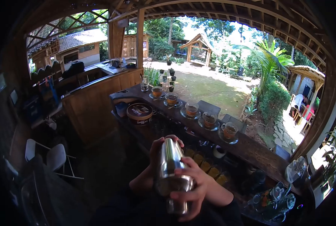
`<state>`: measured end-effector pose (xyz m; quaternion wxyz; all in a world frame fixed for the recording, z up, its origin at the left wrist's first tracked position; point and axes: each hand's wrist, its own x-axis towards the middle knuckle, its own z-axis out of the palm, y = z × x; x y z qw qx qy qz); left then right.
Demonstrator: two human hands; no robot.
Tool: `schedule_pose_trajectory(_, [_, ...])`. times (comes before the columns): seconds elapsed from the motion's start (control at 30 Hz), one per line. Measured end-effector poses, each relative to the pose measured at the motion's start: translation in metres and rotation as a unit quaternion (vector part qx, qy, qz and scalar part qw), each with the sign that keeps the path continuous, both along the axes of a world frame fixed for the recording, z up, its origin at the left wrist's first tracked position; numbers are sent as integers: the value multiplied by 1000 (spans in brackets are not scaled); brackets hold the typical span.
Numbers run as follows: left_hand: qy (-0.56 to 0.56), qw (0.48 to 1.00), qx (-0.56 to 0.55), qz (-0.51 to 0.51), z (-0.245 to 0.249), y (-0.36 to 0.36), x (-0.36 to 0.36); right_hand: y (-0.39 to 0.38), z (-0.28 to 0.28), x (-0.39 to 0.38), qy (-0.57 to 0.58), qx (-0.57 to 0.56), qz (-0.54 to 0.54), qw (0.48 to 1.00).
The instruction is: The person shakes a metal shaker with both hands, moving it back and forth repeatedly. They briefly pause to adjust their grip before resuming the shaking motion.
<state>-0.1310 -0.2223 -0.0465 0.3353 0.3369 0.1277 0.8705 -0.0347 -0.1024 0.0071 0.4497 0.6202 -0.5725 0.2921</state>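
Observation:
I hold a steel cocktail shaker [170, 165] upright in front of me with both hands. My left hand [157, 152] wraps its upper part from the left, fingers over the top. My right hand [195, 188] grips its lower half from the right. Beyond it, a row of several glass cups of amber drink on saucers [191, 109] stands along the dark wooden bar counter [251, 148].
A round dark tin [139, 113] sits at the counter's left end. Small dark cups [171, 81] stand at the far end. Glass jars [296, 169] and clutter lie at the right. White chairs [51, 156] stand at the left. A person [299, 101] sits outside, far right.

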Motion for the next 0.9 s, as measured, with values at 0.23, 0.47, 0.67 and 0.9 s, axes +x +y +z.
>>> schedule_pose_trajectory(0.23, [-184,973,-23,-137,-53,29,-23,15,2,-34,-184,-127,-165,961])
schedule_pose_trajectory(0.47, [85,972,92,-200,22,10,-12,-26,45,23,92,84,-115,986])
schedule_pose_trajectory(0.67, [-264,914,-58,-303,-73,21,-29,11,21,-58,-349,-93,-247,899])
schedule_pose_trajectory(0.9, [-80,950,53,-298,16,1,-37,-52,49,7,41,150,-241,958])
